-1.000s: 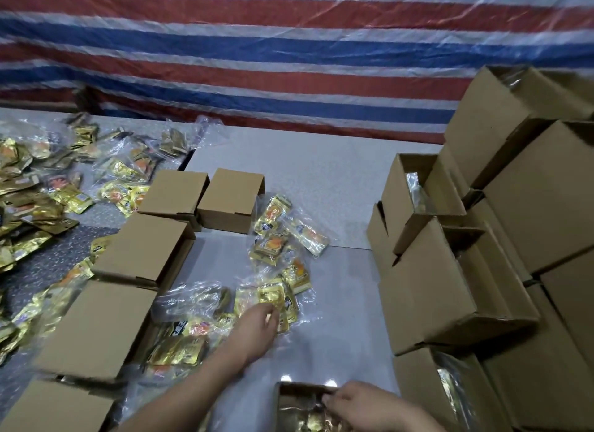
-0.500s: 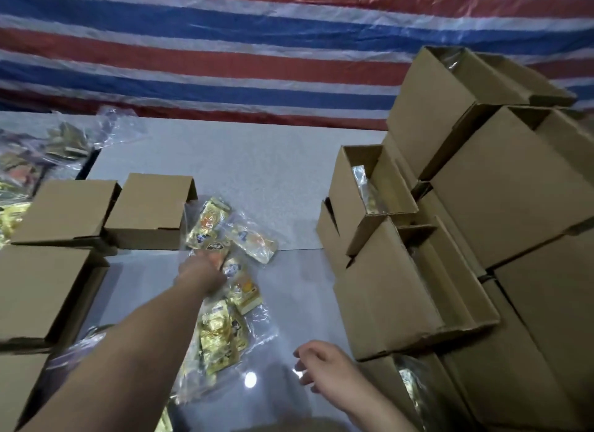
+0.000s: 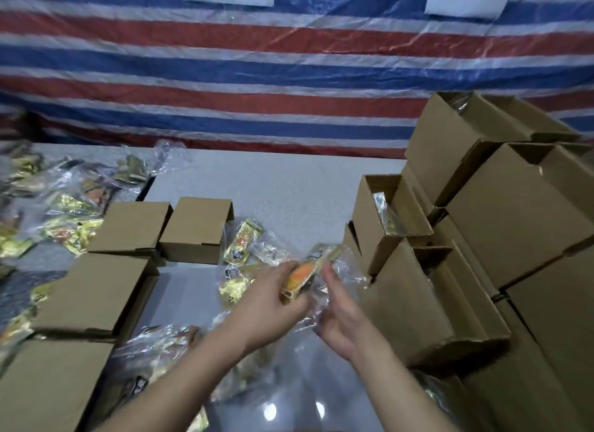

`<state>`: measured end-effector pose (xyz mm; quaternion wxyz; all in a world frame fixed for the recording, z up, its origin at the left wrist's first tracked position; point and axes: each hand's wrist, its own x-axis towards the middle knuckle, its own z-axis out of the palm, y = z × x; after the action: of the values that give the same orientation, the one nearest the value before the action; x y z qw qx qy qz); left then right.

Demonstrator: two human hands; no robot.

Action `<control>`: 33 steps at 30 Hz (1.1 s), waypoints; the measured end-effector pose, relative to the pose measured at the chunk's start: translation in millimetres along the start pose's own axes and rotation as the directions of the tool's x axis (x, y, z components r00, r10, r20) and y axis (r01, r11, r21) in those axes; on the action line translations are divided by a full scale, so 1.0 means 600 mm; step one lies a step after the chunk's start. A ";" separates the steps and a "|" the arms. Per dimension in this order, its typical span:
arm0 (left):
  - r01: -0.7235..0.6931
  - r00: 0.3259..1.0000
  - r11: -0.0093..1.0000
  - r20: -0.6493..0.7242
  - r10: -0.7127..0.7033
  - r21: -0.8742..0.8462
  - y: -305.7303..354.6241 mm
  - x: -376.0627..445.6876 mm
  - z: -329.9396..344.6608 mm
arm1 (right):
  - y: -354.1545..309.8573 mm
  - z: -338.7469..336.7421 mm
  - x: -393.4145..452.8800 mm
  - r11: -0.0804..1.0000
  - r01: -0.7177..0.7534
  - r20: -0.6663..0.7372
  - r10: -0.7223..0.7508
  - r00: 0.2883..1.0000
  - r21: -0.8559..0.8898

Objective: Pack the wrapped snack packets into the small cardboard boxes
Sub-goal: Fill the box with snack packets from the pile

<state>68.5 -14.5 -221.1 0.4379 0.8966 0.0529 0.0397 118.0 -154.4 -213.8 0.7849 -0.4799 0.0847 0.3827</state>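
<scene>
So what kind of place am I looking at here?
Likely a makeshift packing workshop: a striped tarp serves as the back wall, open cardboard boxes are stacked on the right, and bagged snack packets lie loose across the table.

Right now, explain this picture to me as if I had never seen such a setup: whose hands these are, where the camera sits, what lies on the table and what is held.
There is no machine here. A person wears a camera on the head, looking forward and down, so you see their own two arms reaching in from below.

The left hand has a grip on a clear bag of snack packets, gold and orange inside. The right hand touches the same bag from the other side.

On the grey table lie more bags of packets at the left, with closed small boxes beside them. At the right stands a stack of open cardboard boxes; one open box already shows a bag inside. Behind hangs a striped tarp.
</scene>
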 end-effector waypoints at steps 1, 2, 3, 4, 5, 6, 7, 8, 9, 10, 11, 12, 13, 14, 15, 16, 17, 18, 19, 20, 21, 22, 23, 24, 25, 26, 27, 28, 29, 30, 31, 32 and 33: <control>-0.051 0.999 0.999 0.005 0.051 -0.011 0.024 -0.012 0.007 | -0.008 0.007 0.000 0.999 0.039 0.028 -0.040 0.999 0.026; -0.077 0.997 0.997 0.005 0.077 -0.016 0.042 -0.021 0.014 | -0.015 0.013 -0.003 0.996 0.079 0.044 -0.081 0.996 0.050; -0.083 0.997 0.997 -0.005 0.083 -0.011 0.054 -0.026 0.019 | -0.022 0.019 -0.008 0.990 0.112 0.058 -0.117 0.991 0.083; -0.086 0.996 0.996 -0.019 0.086 0.022 0.063 -0.031 0.019 | -0.028 0.022 -0.014 0.984 0.142 0.058 -0.149 0.987 0.109; -0.102 0.994 0.991 -0.036 0.105 0.086 0.071 -0.037 0.016 | -0.033 0.021 -0.020 0.978 0.179 0.036 -0.184 0.982 0.103; -0.122 0.990 0.982 -0.046 0.130 0.143 0.074 -0.045 0.013 | -0.036 0.018 -0.027 0.973 0.223 -0.007 -0.223 0.975 0.062; -0.128 0.989 0.978 -0.053 0.139 0.163 0.071 -0.058 0.009 | -0.037 0.012 -0.035 0.963 0.270 -0.060 -0.270 0.961 0.003; -0.097 0.993 0.987 -0.058 0.105 0.128 0.062 -0.075 0.007 | -0.038 0.004 -0.047 0.947 0.318 -0.100 -0.322 0.941 -0.053; -0.026 0.998 0.999 -0.056 0.028 0.048 0.047 -0.097 0.007 | -0.037 -0.007 -0.063 0.924 0.369 -0.119 -0.380 0.917 -0.103; 0.070 0.997 0.997 -0.030 -0.071 -0.038 0.026 -0.123 0.010 | -0.035 -0.017 -0.083 0.898 0.410 -0.104 -0.428 0.898 -0.161; 0.163 0.987 0.984 0.025 -0.162 -0.075 0.000 -0.151 0.018 | -0.030 -0.028 -0.104 0.869 0.428 -0.060 -0.455 0.888 -0.249; 0.231 0.970 0.972 0.093 -0.226 -0.039 -0.029 -0.182 0.030 | -0.018 -0.040 -0.125 0.831 0.416 -0.001 -0.449 0.894 -0.369; 0.274 0.946 0.961 0.169 -0.275 0.032 -0.058 -0.214 0.046 | 0.000 -0.051 -0.145 0.779 0.394 0.061 -0.419 0.906 -0.488; 0.297 0.917 0.950 0.248 -0.312 0.097 -0.085 -0.244 0.065 | 0.022 -0.063 -0.161 0.729 0.396 0.121 -0.401 0.908 -0.558; 0.308 0.888 0.941 0.312 -0.337 0.140 -0.107 -0.271 0.087 | 0.048 -0.074 -0.175 0.704 0.428 0.186 -0.397 0.899 -0.567; 0.315 0.868 0.936 0.351 -0.351 0.159 -0.124 -0.293 0.107 | 0.075 -0.084 -0.186 0.693 0.441 0.242 -0.371 0.896 -0.570; 0.324 0.859 0.934 0.365 -0.358 0.152 -0.137 -0.308 0.123 | 0.101 -0.090 -0.195 0.675 0.426 0.296 -0.307 0.905 -0.603; 0.349 0.857 0.929 0.359 -0.370 0.123 -0.146 -0.317 0.135 | 0.124 -0.093 -0.200 0.634 0.409 0.358 -0.215 0.909 -0.657; 0.387 0.857 0.919 0.342 -0.386 0.067 -0.151 -0.320 0.141 | 0.146 -0.100 -0.200 0.566 0.405 0.421 -0.110 0.900 -0.718; 0.423 0.855 0.906 0.327 -0.402 0.006 -0.154 -0.320 0.144 | 0.164 -0.108 -0.195 0.454 0.420 0.474 0.003 0.881 -0.785; 0.438 0.859 0.898 0.313 -0.406 -0.035 -0.156 -0.318 0.144 | 0.178 -0.115 -0.187 0.321 0.447 0.502 0.110 0.858 -0.835; 0.437 0.864 0.898 0.298 -0.405 -0.045 -0.158 -0.316 0.145 | 0.190 -0.121 -0.176 0.197 0.463 0.498 0.204 0.843 -0.864; 0.430 0.870 0.902 0.288 -0.401 -0.044 -0.160 -0.315 0.146 | 0.203 -0.128 -0.162 0.099 0.449 0.458 0.283 0.843 -0.888; 0.416 0.878 0.908 0.279 -0.389 -0.044 -0.163 -0.315 0.148 | 0.216 -0.134 -0.147 0.044 0.398 0.389 0.343 0.855 -0.916; 0.398 0.888 0.916 0.271 -0.372 -0.047 -0.165 -0.316 0.150 | 0.230 -0.140 -0.132 0.002 0.340 0.315 0.384 0.868 -0.940; 0.383 0.897 0.922 0.262 -0.357 -0.054 -0.166 -0.317 0.153 | 0.242 -0.146 -0.119 -0.056 0.293 0.244 0.419 0.875 -0.955; 0.373 0.903 0.926 0.254 -0.346 -0.063 -0.168 -0.318 0.156 | 0.256 -0.151 -0.106 -0.133 0.269 0.187 0.437 0.880 -0.954; 0.366 0.907 0.928 0.250 -0.339 -0.066 -0.168 -0.319 0.159 | 0.269 -0.157 -0.094 -0.214 0.250 0.135 0.443 0.886 -0.944; 0.361 0.909 0.930 0.248 -0.335 -0.064 -0.168 -0.319 0.162 | 0.281 -0.161 -0.085 -0.259 0.229 0.096 0.440 0.893 -0.938; 0.356 0.911 0.933 0.246 -0.332 -0.059 -0.167 -0.320 0.165 | 0.289 -0.162 -0.080 -0.253 0.194 0.068 0.433 0.899 -0.948; 0.352 0.913 0.934 0.241 -0.330 -0.056 -0.166 -0.320 0.167 | 0.293 -0.161 -0.077 -0.212 0.145 0.043 0.425 0.904 -0.967; 0.349 0.916 0.936 0.233 -0.328 -0.055 -0.166 -0.319 0.167 | 0.291 -0.159 -0.077 -0.156 0.098 0.023 0.427 0.904 -0.983; 0.345 0.918 0.937 0.226 -0.325 -0.054 -0.166 -0.319 0.168 | 0.285 -0.161 -0.079 -0.107 0.068 0.014 0.441 0.897 -0.992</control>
<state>-115.6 -57.2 -366.0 0.4826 0.8519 0.1565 -0.1301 -8.8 -215.7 -358.8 0.1156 -0.8034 -0.2922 0.5058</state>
